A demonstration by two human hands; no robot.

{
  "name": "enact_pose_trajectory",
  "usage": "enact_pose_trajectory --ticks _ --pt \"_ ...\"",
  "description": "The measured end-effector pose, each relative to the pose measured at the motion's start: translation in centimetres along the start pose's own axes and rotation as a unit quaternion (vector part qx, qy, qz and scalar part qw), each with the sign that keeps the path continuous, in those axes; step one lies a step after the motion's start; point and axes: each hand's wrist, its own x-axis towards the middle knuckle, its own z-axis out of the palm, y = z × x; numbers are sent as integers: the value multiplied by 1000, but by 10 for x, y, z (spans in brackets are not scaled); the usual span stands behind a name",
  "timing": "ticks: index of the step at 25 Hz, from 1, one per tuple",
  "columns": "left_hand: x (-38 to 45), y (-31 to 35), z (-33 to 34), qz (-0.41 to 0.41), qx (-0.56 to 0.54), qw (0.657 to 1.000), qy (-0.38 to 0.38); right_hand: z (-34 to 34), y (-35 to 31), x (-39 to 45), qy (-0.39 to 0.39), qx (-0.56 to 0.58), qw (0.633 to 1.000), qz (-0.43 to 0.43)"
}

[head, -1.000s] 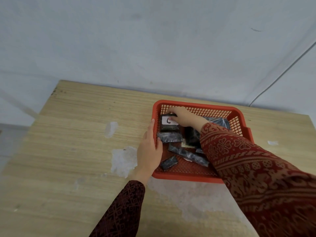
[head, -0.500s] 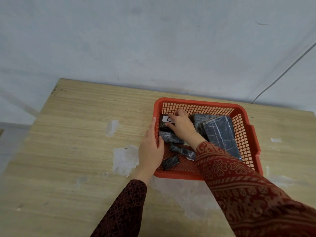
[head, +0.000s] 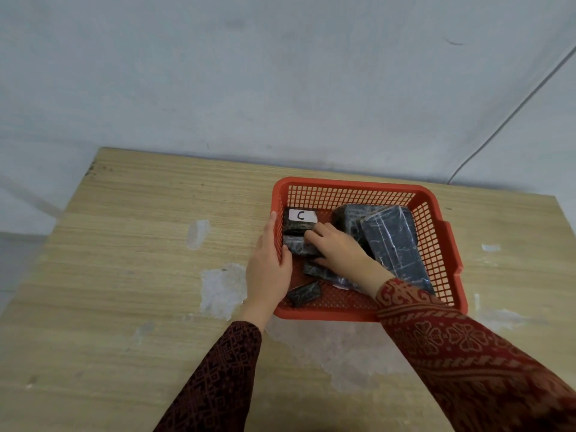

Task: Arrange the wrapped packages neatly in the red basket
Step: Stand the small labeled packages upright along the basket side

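Head view: one frame, looking down at a wooden table (head: 124,275).
Red basket (head: 349,314): on the table, toward its far right.
Left hand (head: 268,269): flat against the basket's left wall from outside, thumb hooked over the rim, gripping the wall.
Right hand (head: 339,249): inside the basket, fingers curled down onto a small dark package (head: 297,246) by the left wall; whether it grips cannot be told.
Labelled package (head: 299,221): in the basket's far-left corner, marked "C".
Large packages (head: 389,244): along the basket's right side.
Small package (head: 304,294): near the basket's front-left corner.
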Motion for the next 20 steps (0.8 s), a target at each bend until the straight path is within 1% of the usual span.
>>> enact_pose_trajectory --ticks 2,3,5,7,9,15,20 --pt "-1 1 0 -1 2 1000 1 -3 2 5 -12 -6 1000 -16" --pt "-1 1 0 0 3 1000 1 -6 4 6 -15 23 999 -17" --pt "-1 2 0 5 6 1000 5 -15 10 8 -20 138 990 15" --pt "-1 2 0 9 10 1000 6 -27 18 9 -34 240 968 61" --pt "-1 1 0 8 11 1000 6 -39 24 8 -52 288 953 80" --pt "-2 2 0 14 11 1000 10 -54 33 4 -63 303 948 76" --pt "-2 2 0 17 10 1000 8 -82 33 13 -61 284 955 59"
